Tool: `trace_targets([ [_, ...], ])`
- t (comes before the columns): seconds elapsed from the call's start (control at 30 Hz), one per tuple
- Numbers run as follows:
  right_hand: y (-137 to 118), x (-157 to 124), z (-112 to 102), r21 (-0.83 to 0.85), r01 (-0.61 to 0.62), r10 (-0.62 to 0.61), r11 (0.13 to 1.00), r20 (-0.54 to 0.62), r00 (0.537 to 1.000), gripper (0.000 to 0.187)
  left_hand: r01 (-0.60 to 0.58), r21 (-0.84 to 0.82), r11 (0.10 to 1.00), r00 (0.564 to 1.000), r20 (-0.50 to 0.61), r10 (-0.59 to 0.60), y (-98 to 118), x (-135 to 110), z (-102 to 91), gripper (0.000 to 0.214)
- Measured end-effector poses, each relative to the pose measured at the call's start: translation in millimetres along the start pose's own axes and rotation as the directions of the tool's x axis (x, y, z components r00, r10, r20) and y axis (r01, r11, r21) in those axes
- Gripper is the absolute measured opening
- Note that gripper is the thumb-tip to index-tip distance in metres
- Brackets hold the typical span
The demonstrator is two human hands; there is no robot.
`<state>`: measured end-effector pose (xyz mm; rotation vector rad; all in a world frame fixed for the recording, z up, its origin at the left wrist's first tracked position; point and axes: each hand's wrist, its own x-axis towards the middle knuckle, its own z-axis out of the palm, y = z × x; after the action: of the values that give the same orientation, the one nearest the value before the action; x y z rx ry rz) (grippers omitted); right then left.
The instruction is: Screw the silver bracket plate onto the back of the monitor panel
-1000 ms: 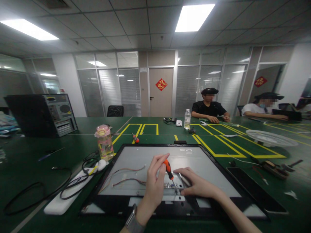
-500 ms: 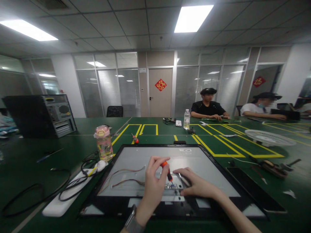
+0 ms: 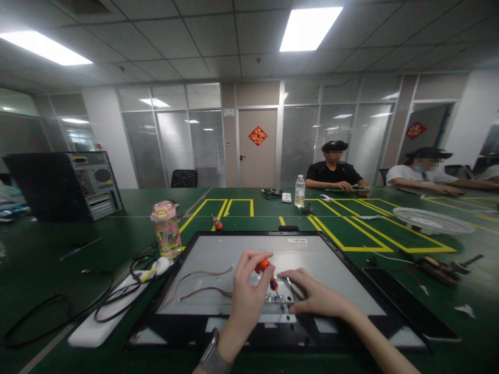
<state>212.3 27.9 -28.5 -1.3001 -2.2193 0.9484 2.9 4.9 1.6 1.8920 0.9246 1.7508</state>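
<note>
My left hand (image 3: 249, 285), with a watch on its wrist, grips an orange and black screwdriver (image 3: 265, 266) between thumb and fingers. The screwdriver tilts, its tip pointing down at a small metal-edged board (image 3: 276, 299) on the back of a flat display panel (image 3: 335, 275). On the other side of that board rests my right hand (image 3: 312, 295); its thumb and fingers are spread apart, touching the board's area. Thin cables (image 3: 205, 291) run across the panel and pass behind my left hand. The exact spot under the screwdriver tip is too small to make out.
Left of the panel are a white power strip (image 3: 97, 317) with black cords, a pink-lidded bottle (image 3: 166, 228) and a computer case (image 3: 66, 184). Another red screwdriver (image 3: 217, 223) lies beyond. A dark flat slab (image 3: 409, 301) sits right. Two people sit across the green table.
The screwdriver's handle has turned and shifted slightly within my left fingers. My right hand stays in place. At the far right, a seated person's arms have moved and a dark object there is gone.
</note>
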Motion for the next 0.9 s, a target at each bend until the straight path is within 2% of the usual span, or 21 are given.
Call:
trace_targets([
  [0.13, 3, 1, 0, -0.004, -0.004, 0.004, 1.000, -0.004, 1.000, 0.075, 0.019, 0.004, 1.000, 0.999, -0.049, -0.018, -5, -3, 2.1, 0.009],
  [0.47, 3, 1, 0, -0.009, 0.006, -0.006, 1.000, 0.004, 1.000, 0.075, 0.062, -0.115, 0.991, 0.997, 0.060, -0.055, 2, 0, -3.1, 0.033],
  [0.57, 1, 0, -1, -0.012, 0.006, -0.006, 1.000, 0.007, 1.000, 0.075, 0.075, -0.113, 0.991, 0.995, 0.080, -0.066, 1, 0, -2.9, 0.030],
  [0.73, -2, -1, -1, -0.017, -0.008, 0.008, 1.000, 0.007, 1.000, 0.076, 0.034, -0.040, 0.999, 0.999, 0.022, -0.033, 0, 0, -0.6, 0.024],
  [0.9, -2, -1, -1, -0.029, -0.007, 0.008, 1.000, 0.009, 1.000, 0.075, 0.024, -0.121, 0.992, 0.997, 0.070, -0.016, 4, -1, -2.6, 0.029],
])
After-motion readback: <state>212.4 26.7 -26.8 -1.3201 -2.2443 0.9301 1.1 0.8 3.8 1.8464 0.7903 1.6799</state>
